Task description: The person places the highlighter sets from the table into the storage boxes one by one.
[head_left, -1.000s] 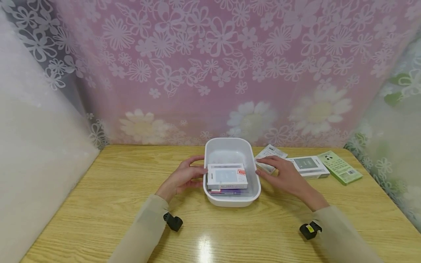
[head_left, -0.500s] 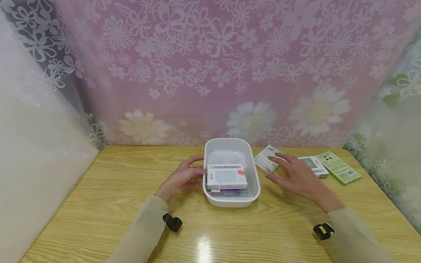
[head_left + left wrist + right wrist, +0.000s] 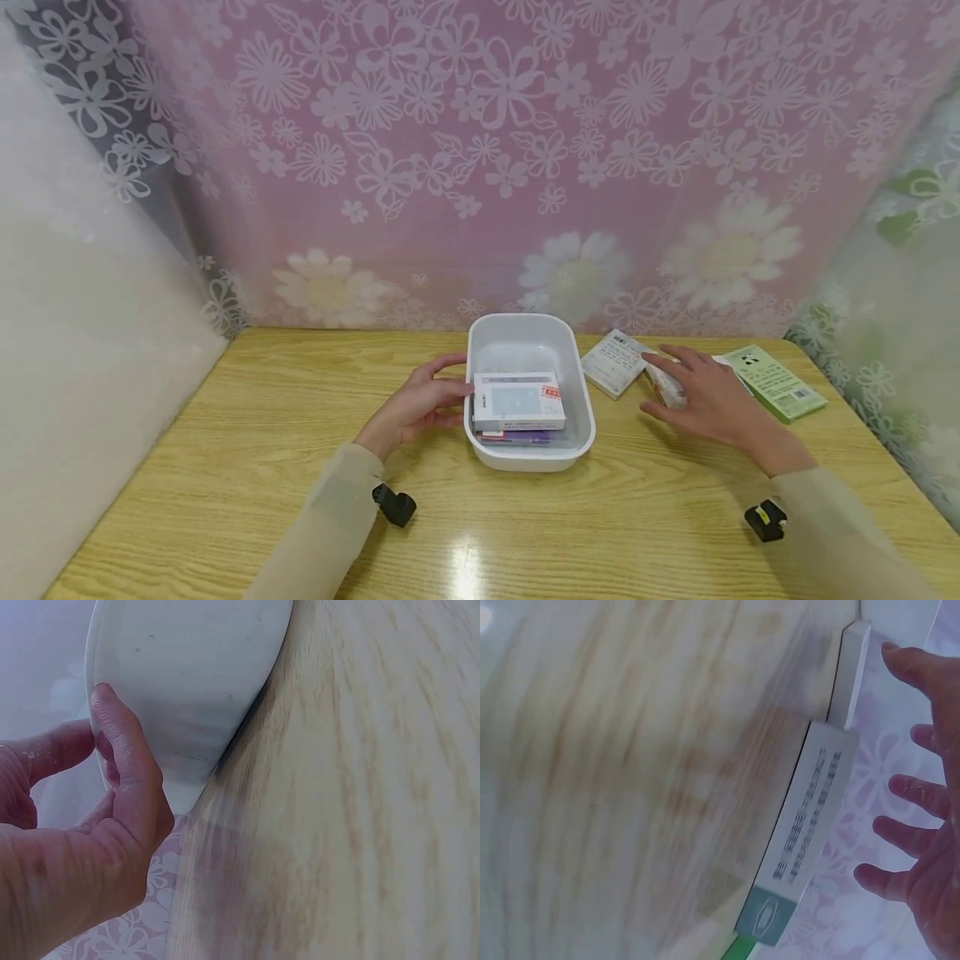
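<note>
I'm watching from a distance and seeing the left hand (image 3: 420, 404) gripping the left side of a white bin (image 3: 528, 462); the thumb is resting at the rim and the fingers are curling against the outer wall, so they're clamping the edge between them. The bin is standing upright on a wooden table (image 3: 187, 475), near the middle. Inside, a stamped box (image 3: 517, 402) is lying face up toward the near end, showing a blue-grey panel and a red mark, with a purple pack (image 3: 528, 437) peeking out at its near edge. Off to the right, I'm seeing the right hand (image 3: 708, 392) hovering over a white box (image 3: 802, 810), fingers spreading well apart and holding nothing; the wrist feed is showing the fingertips clear of the printed side, but I'm not able to tell whether the palm is touching the top. That white box is lying on the table, mostly hiding under the hand in the head view, between a pale packet (image 3: 613, 365) and a green box (image 3: 780, 383), both lying flat at angles. Beige sleeves (image 3: 322, 517) are covering both forearms; behind the table, a pink flowered curtain (image 3: 450, 167) is hanging
</note>
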Action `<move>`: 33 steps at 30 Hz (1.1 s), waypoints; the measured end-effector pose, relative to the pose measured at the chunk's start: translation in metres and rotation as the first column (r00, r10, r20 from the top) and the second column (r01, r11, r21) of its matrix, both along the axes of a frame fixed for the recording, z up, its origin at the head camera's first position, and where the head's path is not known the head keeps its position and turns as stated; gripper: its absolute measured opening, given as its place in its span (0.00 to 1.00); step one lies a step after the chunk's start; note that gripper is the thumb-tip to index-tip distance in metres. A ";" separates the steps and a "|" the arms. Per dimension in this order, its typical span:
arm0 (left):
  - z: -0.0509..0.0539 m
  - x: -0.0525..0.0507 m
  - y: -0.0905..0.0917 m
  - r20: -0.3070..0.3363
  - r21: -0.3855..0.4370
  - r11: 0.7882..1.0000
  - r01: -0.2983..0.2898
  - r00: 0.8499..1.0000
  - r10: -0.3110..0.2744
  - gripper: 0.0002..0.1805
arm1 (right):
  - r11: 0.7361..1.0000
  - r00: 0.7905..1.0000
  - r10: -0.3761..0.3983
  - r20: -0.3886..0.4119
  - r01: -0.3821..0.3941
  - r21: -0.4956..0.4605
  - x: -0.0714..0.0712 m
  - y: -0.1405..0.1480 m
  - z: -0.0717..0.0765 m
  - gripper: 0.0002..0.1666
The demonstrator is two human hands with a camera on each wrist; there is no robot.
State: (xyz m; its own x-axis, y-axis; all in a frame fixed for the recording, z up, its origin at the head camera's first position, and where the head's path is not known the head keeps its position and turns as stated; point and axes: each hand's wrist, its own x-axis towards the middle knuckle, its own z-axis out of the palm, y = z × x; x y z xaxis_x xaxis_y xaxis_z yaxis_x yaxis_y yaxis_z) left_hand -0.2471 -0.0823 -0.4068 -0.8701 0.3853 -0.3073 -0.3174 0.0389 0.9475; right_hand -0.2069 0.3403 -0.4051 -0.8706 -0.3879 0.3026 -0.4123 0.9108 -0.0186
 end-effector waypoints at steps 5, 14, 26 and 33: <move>0.000 0.000 0.000 -0.003 -0.004 1.000 0.000 1.000 0.000 0.34 | 1.000 0.998 -0.019 0.061 0.017 0.024 -0.004 0.012 0.000 0.48; 0.001 0.000 0.001 0.002 -0.004 1.000 0.001 1.000 -0.001 0.36 | 0.996 0.974 -0.071 0.214 0.057 0.073 -0.007 0.029 0.008 0.52; 0.001 0.000 0.000 -0.003 -0.003 1.000 0.010 1.000 -0.010 0.36 | 0.989 0.938 -0.097 0.333 0.052 0.140 -0.018 0.043 0.004 0.54; 0.000 -0.001 -0.001 0.000 0.005 1.000 0.008 1.000 -0.008 0.36 | 0.987 0.941 -0.102 0.322 0.055 0.153 -0.023 0.045 0.002 0.52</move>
State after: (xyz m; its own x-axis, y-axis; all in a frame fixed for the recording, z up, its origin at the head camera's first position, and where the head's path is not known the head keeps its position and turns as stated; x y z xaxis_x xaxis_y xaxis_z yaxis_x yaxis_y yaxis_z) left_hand -0.2484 -0.0834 -0.4072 -0.8671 0.3937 -0.3052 -0.3171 0.0362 0.9477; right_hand -0.2299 0.3854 -0.4036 -0.9416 -0.3319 -0.0573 -0.3318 0.9433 -0.0109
